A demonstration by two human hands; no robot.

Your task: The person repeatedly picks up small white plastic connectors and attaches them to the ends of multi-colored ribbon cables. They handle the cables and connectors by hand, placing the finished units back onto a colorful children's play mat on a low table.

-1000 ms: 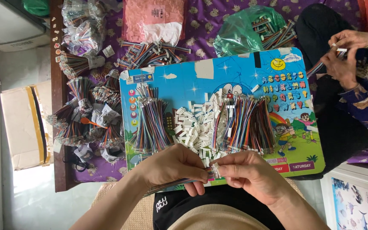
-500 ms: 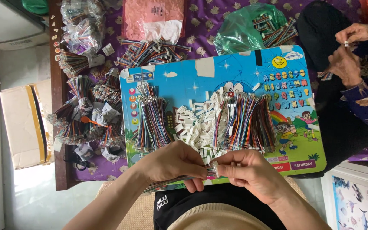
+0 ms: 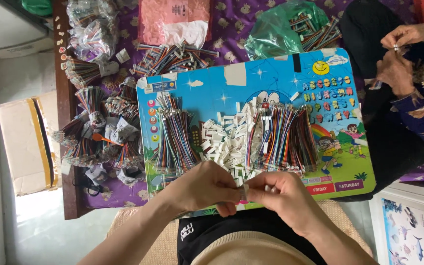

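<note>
— Purple patterned cloth (image 3: 231, 29) covers the table up top, and right in the middle sits a bright blue board (image 3: 212, 93) with cartoon drawings. What's on it?

— Two thick bundles of coloured wires: the left bundle (image 3: 175, 142) and the right bundle (image 3: 283, 140), with a heap of small white connectors (image 3: 224, 140) between them.

— And the hands?

— Both at the near edge of the board, below that white heap. Left hand (image 3: 204, 186) and right hand (image 3: 283, 196) meet fingertip to fingertip, each pinched shut on a small white piece (image 3: 244, 192) held between them. It's mostly hidden by the fingers, so I can't tell exactly what it is.

— Anything around?

— Plenty. More wire bundles (image 3: 99, 132) lie piled off the board's left side, clear bags (image 3: 89, 24) of wires sit at the far left corner, a pink bag (image 3: 172, 19) in the far middle, a green bag (image 3: 280, 29) farther right. At the right edge another person's hands (image 3: 401, 54) are pinching something small, well apart from the board's heap.
</note>
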